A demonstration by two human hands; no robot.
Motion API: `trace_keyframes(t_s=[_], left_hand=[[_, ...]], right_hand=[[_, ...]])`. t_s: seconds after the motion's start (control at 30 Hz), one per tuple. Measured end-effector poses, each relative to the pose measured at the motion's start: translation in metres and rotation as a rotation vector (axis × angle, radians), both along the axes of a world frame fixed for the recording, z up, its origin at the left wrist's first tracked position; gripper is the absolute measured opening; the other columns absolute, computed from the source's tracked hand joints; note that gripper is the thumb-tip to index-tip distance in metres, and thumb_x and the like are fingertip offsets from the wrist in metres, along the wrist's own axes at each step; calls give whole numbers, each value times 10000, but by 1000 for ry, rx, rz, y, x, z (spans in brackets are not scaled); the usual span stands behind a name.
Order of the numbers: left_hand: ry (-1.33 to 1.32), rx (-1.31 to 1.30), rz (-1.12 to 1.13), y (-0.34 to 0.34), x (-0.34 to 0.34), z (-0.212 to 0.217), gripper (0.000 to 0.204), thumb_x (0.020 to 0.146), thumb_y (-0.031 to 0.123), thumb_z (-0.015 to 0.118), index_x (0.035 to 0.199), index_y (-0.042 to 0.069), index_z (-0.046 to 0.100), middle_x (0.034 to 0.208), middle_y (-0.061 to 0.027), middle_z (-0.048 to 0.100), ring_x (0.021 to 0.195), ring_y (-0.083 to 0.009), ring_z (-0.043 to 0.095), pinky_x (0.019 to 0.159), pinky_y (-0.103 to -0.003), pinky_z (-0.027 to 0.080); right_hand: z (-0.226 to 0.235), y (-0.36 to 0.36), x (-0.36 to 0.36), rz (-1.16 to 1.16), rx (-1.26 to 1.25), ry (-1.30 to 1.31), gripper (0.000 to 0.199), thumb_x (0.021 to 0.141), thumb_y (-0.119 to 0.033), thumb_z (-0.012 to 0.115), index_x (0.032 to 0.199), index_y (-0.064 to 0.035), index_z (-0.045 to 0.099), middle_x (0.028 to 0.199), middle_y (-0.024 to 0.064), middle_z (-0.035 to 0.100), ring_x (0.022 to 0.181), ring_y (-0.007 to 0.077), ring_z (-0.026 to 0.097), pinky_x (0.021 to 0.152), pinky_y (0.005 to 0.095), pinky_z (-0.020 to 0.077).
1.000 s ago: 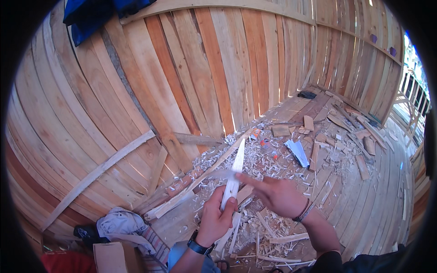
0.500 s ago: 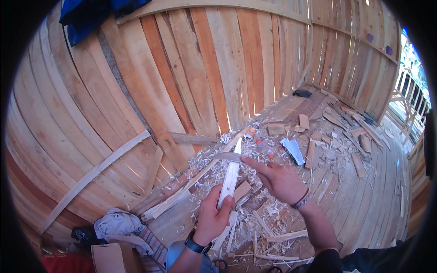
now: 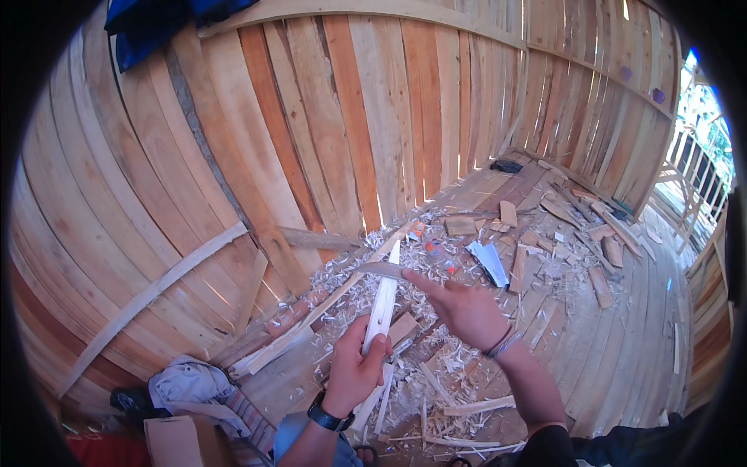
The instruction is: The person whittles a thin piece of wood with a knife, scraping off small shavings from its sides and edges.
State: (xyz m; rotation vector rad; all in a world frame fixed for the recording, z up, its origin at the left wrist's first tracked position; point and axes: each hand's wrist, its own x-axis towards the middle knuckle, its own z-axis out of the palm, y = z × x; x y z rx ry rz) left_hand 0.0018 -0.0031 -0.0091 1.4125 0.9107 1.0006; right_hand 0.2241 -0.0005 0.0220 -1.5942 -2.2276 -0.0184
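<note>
A pale, whittled wooden stick (image 3: 380,311) slants upward from my left hand (image 3: 352,372), whose fingers and thumb wrap round its lower part. The far end of the stick narrows to a point. Across it, a short way below that tip, lies the curved blade of a knife (image 3: 378,269), touching the wood. My right hand (image 3: 471,315) grips the knife from the right, its index finger stretched along toward the blade. The knife's handle is hidden inside that hand.
Wood shavings (image 3: 459,366) cover the floor below my hands. Offcuts (image 3: 611,251) and a bluish-white sheet-like piece (image 3: 489,262) lie to the right. A plank wall (image 3: 296,140) rises ahead. At the lower left are a cardboard box (image 3: 173,444) and pale cloth (image 3: 191,383).
The whole view has shifted a little, so the hands appear slightly further left. Stick, blade and both hands keep nearly the same places relative to each other.
</note>
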Motion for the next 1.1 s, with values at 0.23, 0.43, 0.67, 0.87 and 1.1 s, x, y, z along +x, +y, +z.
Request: trace_keyframes(t_s=[0.23,0.43,0.67,0.87,1.1], left_hand=[[-3,32,-13,4,0,1,222,981,82,511,1175,-19,550,763,-34,625,458,-68,535,397,-230,415],[9,40,-21,3,-1,0,223,977,86,521,1169,-21,562,778,-39,650,461,-76,550,401,-244,423],[59,56,-6,1,0,0,209,1000,82,488,1168,-28,547,796,-18,622,424,-41,492,384,-200,388],[95,52,-16,0,-1,0,204,995,72,485,1160,-31,549,802,-22,635,427,-44,505,389,-203,393],[87,66,-19,5,-2,0,219,995,69,484,1178,-37,541,798,-22,634,421,-43,502,385,-198,390]], right_hand=[[-4,-6,-9,9,-21,30,556,946,-213,579,1462,-341,416,695,116,582,565,308,629,523,430,518],[-6,11,4,-178,54,1,572,938,-180,581,1469,-306,411,729,149,599,582,332,636,556,434,537],[-14,4,2,10,-31,31,659,945,-192,540,1525,-347,270,748,145,632,603,337,656,534,462,536],[-12,14,11,-244,23,-37,665,941,-168,539,1525,-344,273,770,167,627,626,335,660,561,454,542],[-10,9,9,-13,-19,67,604,961,-207,548,1502,-353,323,730,127,637,637,332,653,603,457,547]])
